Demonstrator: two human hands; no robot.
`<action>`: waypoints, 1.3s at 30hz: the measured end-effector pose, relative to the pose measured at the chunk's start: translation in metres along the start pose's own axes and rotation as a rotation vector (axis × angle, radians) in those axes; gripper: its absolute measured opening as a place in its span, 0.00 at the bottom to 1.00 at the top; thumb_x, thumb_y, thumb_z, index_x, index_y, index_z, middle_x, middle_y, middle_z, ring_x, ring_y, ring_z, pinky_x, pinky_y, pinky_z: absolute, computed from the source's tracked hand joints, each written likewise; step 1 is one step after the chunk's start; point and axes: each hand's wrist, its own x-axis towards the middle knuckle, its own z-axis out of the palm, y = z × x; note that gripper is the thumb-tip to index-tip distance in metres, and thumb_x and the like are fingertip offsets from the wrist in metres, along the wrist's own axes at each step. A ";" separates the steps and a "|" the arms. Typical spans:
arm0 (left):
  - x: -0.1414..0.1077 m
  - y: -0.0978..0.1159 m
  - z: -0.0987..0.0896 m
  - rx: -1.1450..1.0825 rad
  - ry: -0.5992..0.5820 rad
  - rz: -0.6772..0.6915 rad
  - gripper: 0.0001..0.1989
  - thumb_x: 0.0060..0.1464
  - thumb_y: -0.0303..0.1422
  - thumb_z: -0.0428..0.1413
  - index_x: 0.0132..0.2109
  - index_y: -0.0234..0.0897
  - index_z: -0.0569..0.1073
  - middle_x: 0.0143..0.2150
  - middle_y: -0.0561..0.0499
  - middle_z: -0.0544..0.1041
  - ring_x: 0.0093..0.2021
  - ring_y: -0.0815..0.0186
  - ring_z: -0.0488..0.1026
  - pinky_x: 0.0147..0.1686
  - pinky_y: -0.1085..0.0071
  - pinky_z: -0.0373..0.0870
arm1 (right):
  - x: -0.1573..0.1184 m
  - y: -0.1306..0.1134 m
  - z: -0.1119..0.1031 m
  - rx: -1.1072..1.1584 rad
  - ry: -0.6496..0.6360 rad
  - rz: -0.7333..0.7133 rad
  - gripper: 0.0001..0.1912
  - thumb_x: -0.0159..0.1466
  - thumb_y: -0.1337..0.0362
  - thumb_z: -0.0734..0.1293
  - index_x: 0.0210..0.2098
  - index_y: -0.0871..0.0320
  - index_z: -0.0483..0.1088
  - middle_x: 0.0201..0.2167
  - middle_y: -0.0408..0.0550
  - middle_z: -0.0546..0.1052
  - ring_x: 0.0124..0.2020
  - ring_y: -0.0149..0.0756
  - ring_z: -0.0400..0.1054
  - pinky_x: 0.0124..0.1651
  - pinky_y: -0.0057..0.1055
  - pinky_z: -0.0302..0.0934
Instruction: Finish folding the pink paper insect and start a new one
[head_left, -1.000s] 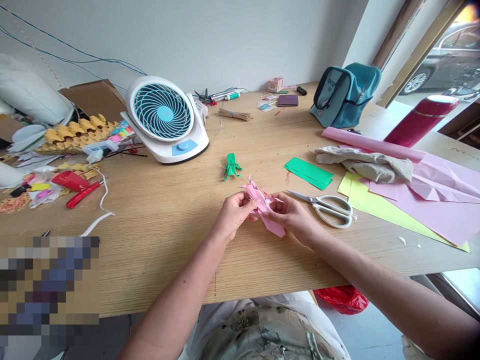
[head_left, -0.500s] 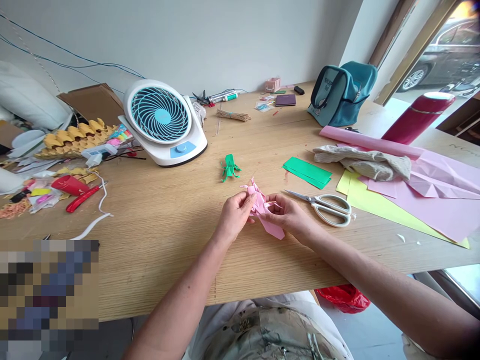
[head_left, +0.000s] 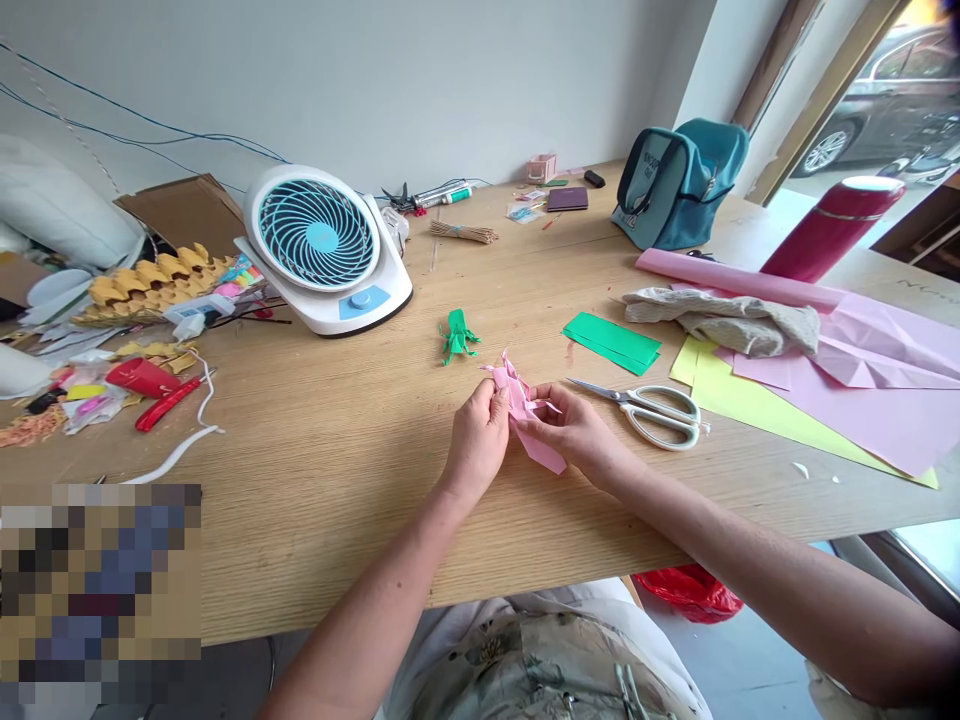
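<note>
Between my two hands is a pink folded-paper figure with thin pointed limbs at its top and side and a broad flap slanting down to the right. My left hand pinches its left edge with the thumb on top. From the other side, my right hand grips it, thumb across the flap and fingers under the side limbs. A green folded-paper insect lies just beyond on the table. Scissors with white handles rest right of my right hand, and green paper strips lie behind them.
A white fan stands at the back left, beside piled craft scraps. On the right are yellow paper, pink paper, a grey cloth, a red thermos and a teal bag. A red bin bag sits below the table edge.
My left thumb has drawn back towards the figure's left edge, and the left hand has turned slightly more upright. The right hand keeps its grip. The view has shifted a little.
</note>
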 end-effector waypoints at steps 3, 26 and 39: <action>-0.001 -0.003 0.003 -0.146 -0.006 -0.014 0.12 0.66 0.38 0.48 0.42 0.38 0.74 0.40 0.47 0.79 0.37 0.64 0.73 0.36 0.72 0.65 | 0.001 0.002 -0.001 0.016 -0.007 -0.018 0.29 0.47 0.51 0.79 0.41 0.55 0.66 0.30 0.40 0.75 0.30 0.32 0.70 0.32 0.28 0.60; 0.006 -0.003 -0.003 -0.503 -0.080 -0.076 0.14 0.55 0.42 0.57 0.36 0.34 0.77 0.33 0.50 0.77 0.36 0.65 0.72 0.37 0.72 0.67 | 0.003 0.006 -0.003 -0.010 -0.027 -0.074 0.25 0.49 0.55 0.79 0.40 0.56 0.67 0.31 0.41 0.74 0.31 0.31 0.68 0.34 0.28 0.60; 0.008 -0.016 0.005 -0.441 0.037 -0.034 0.17 0.53 0.47 0.60 0.33 0.36 0.74 0.29 0.53 0.75 0.28 0.69 0.69 0.29 0.74 0.63 | 0.003 0.007 -0.002 -0.099 -0.039 -0.103 0.23 0.51 0.52 0.77 0.38 0.56 0.68 0.31 0.42 0.74 0.32 0.33 0.67 0.35 0.30 0.60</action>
